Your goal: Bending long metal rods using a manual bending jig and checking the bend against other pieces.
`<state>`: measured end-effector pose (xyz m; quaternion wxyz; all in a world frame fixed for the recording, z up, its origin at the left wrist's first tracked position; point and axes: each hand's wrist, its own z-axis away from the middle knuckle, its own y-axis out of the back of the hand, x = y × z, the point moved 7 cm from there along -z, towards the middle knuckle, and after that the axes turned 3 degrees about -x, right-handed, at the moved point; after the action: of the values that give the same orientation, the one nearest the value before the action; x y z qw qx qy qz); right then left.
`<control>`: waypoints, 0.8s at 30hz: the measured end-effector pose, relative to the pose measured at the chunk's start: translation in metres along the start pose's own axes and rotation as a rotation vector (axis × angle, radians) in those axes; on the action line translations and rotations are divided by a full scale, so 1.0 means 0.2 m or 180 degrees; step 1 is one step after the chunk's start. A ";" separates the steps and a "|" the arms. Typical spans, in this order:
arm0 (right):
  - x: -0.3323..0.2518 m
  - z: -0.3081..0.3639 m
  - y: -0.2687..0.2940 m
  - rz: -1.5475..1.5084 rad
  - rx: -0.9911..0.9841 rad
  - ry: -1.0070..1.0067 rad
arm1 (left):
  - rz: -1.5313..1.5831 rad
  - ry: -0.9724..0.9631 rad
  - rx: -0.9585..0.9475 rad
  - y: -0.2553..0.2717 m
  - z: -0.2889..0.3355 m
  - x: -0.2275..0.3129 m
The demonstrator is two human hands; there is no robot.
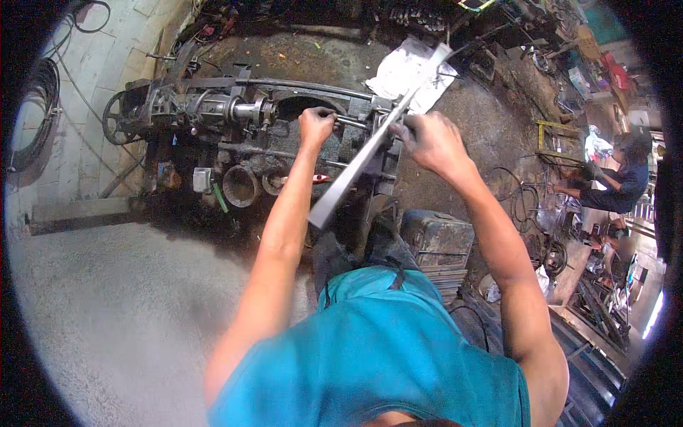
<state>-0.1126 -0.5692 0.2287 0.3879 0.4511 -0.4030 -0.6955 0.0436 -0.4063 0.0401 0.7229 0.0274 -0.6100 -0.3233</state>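
Long flat silvery metal bar [356, 174] over dark steel machine's [203, 105] right edge
My right hand [434, 139] half-curls its fingers there, left hand [316, 128] nearly closed by grey steel rod [353, 123]; can't tell grips. Slack might swing it into me.

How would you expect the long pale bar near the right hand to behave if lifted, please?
The long pale bar is probably stiff, since it runs straight without visible sag. Its long, narrow shape would likely make the ends swing if lifted off-centre. Its bright, smooth-looking face may be slippery.

Machine [213, 107], white sheet [398, 71] on grimy floor [421, 186]
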 end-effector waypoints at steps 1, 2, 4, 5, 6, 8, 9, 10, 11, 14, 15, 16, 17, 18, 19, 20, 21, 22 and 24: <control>-0.03 0.01 0.07 -0.0061 0.0462 0.0227 | -0.0089 -0.0034 0.0014 0.01 -0.01 -0.01; -0.05 0.02 0.13 -0.0124 0.0923 0.0458 | -0.0179 -0.0065 0.0032 0.01 -0.01 -0.02; -0.02 0.01 0.15 0.0016 0.0997 0.0361 | -0.0445 -0.0561 0.0264 0.03 -0.01 0.01; 0.00 0.01 0.16 0.0095 0.1181 0.0494 | 0.0051 -0.0304 -0.0020 0.00 -0.01 0.01; 0.02 0.01 0.18 0.0174 0.1364 0.0628 | -0.0191 -0.0171 -0.0013 0.00 0.00 0.02; 0.09 -0.01 0.15 0.0125 0.1237 0.0570 | -0.0203 -0.0228 -0.0015 0.00 0.00 0.03; 0.13 -0.03 0.13 0.0114 0.1223 0.0671 | -0.0203 -0.0226 -0.0014 0.00 0.00 0.04; 0.13 -0.03 0.11 0.0100 0.1207 0.0774 | -0.0054 -0.0176 -0.0056 0.00 0.00 0.03; 0.14 -0.03 0.11 0.0097 0.1204 0.0778 | 0.0097 -0.0126 -0.0099 -0.01 0.00 0.01; 0.08 -0.03 0.06 0.0455 0.0982 0.1168 | -0.0100 -0.0152 0.0001 0.01 0.00 -0.01; 0.05 -0.04 0.04 0.0504 0.0921 0.1339 | -0.0103 -0.0147 0.0011 0.02 0.00 -0.02; 0.03 -0.03 0.02 0.0558 0.0862 0.1494 | -0.0168 -0.0109 0.0002 0.02 0.00 -0.02; 0.03 -0.04 0.01 0.0601 0.0800 0.1527 | -0.0233 -0.0071 -0.0005 0.02 0.00 -0.02; 0.05 -0.06 -0.02 0.0602 0.0802 0.1528 | -0.0232 -0.0072 -0.0004 0.02 0.00 -0.02; 0.07 -0.08 -0.04 0.0814 0.0968 0.1515 | -0.0157 -0.0079 -0.0038 0.01 0.01 0.00; 0.10 -0.09 -0.04 0.1027 0.1131 0.1501 | -0.0081 -0.0085 -0.0073 0.01 0.02 0.01; 0.13 -0.10 -0.05 0.1029 0.1132 0.1482 | -0.0082 -0.0092 -0.0089 0.00 0.02 0.03; 0.14 -0.12 -0.06 0.1057 0.0937 0.1306 | -0.0058 -0.0110 -0.0052 0.01 0.03 0.04; 0.17 -0.16 -0.08 0.1084 0.0741 0.1129 | -0.0034 -0.0128 -0.0015 0.02 0.03 0.03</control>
<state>-0.0954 -0.6011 0.1936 0.5093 0.5332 -0.4760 -0.4793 0.0411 -0.4042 0.0480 0.7088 0.0224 -0.6236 -0.3291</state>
